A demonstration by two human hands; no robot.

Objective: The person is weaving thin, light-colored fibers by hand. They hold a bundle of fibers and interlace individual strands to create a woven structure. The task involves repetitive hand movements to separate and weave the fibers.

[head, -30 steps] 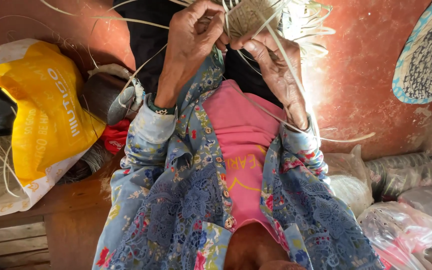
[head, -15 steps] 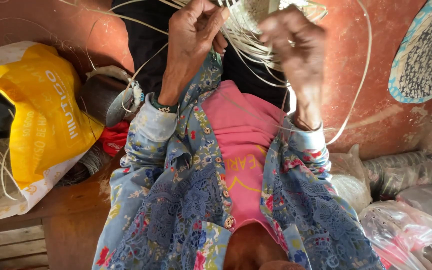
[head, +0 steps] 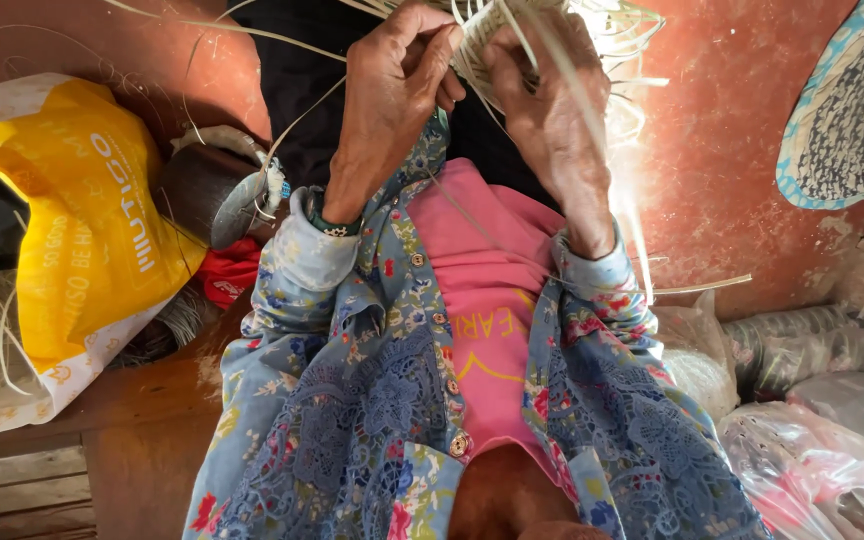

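A small woven straw piece is sitting at twelve o'clock in the view, loose pale strands fanning out toward one and five o'clock. The left hand is closing on its left edge, fingers curled tight around strands. The right hand is pinching the weave from three o'clock. A yellow bag is lying at nine o'clock.

Pale, dry straw strips form the matt woven piece; the yellow bag is glossy plastic, the red floor rough and matt, the blue shirt lace-trimmed floral cloth.
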